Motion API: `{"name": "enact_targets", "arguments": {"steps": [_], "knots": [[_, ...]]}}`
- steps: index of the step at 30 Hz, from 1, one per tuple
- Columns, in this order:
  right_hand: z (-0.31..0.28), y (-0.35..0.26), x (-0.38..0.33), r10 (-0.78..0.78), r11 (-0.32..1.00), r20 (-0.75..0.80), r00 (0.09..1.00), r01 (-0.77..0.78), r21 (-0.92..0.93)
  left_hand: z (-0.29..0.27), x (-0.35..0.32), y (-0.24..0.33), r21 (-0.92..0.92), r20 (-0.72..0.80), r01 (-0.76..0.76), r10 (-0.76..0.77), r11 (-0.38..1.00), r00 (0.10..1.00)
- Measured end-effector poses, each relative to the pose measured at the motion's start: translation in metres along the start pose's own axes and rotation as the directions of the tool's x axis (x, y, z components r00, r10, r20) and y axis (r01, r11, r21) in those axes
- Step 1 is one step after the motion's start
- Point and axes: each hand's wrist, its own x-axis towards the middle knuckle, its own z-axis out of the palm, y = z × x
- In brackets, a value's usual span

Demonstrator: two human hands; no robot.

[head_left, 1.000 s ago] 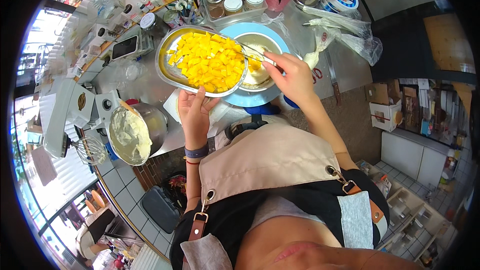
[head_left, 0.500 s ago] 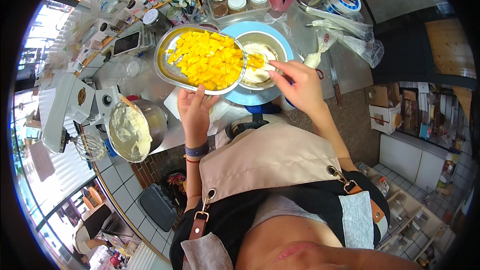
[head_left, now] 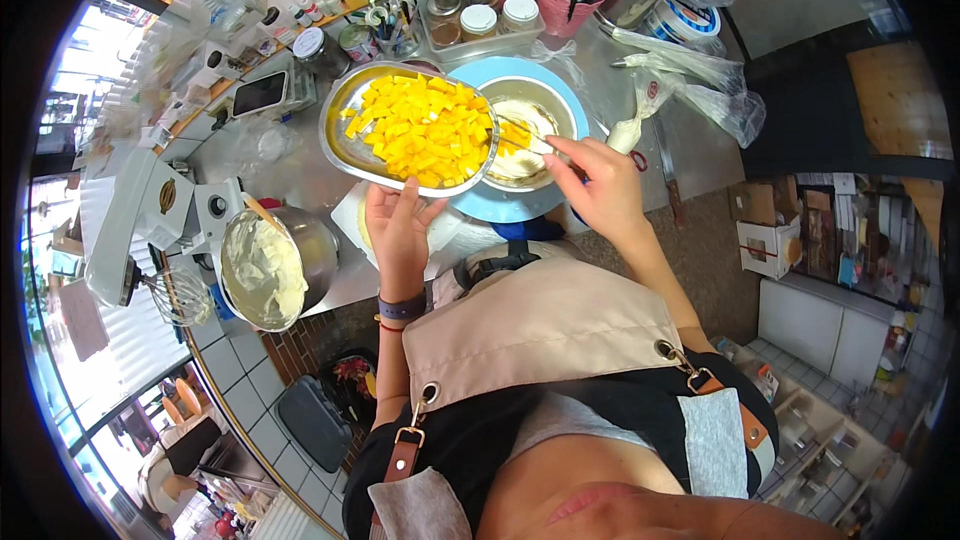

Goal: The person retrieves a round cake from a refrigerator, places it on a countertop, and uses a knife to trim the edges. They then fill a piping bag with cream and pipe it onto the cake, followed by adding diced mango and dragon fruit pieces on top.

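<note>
Over counter [head_left: 300,175], metal tray [head_left: 345,145] brims with yellow cubes [head_left: 425,130].

Bright daylight floods in from the windows [head_left: 75,90] on the left, blown out there, with glare on the steel counter [head_left: 300,180]. Centre is sharp and evenly lit; shadows are soft and short. Strong fisheye bending toward the rim, black vignette all round, edges smeared and slightly soft.

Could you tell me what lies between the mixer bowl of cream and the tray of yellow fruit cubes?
Head view: only bare steel counter separates mixer bowl and tray.
</note>
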Motion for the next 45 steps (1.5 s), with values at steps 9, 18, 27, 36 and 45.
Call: {"name": "enact_targets", "arguments": {"steps": [9, 18, 27, 36, 45], "knots": [[0.001, 0.003, -0.003, -0.055, 0.993, -0.032, 0.998, 0.051, -0.109, 0.004, -0.002, 0.004, 0.028, 0.027, -0.006, 0.005, 1.0, 1.0], [0.013, 0.004, -0.002, -0.078, 0.989, -0.032, 0.996, 0.073, -0.132, 0.0, -0.001, 0.005, 0.03, 0.053, 0.024, -0.025, 0.999, 0.998], [-0.005, 0.012, -0.003, -0.032, 0.987, -0.006, 0.999, 0.031, -0.159, -0.005, -0.001, 0.014, 0.036, 0.045, -0.028, 0.026, 0.999, 0.999], [0.017, 0.007, 0.014, -0.147, 0.98, -0.065, 0.987, 0.136, -0.144, -0.001, -0.003, 0.012, 0.014, 0.076, 0.015, -0.016, 1.0, 0.997], [0.001, 0.023, -0.001, 0.011, 0.998, -0.035, 0.999, -0.013, -0.062, -0.007, -0.002, 0.015, 0.034, 0.048, -0.003, 0.002, 0.999, 0.999]]}}
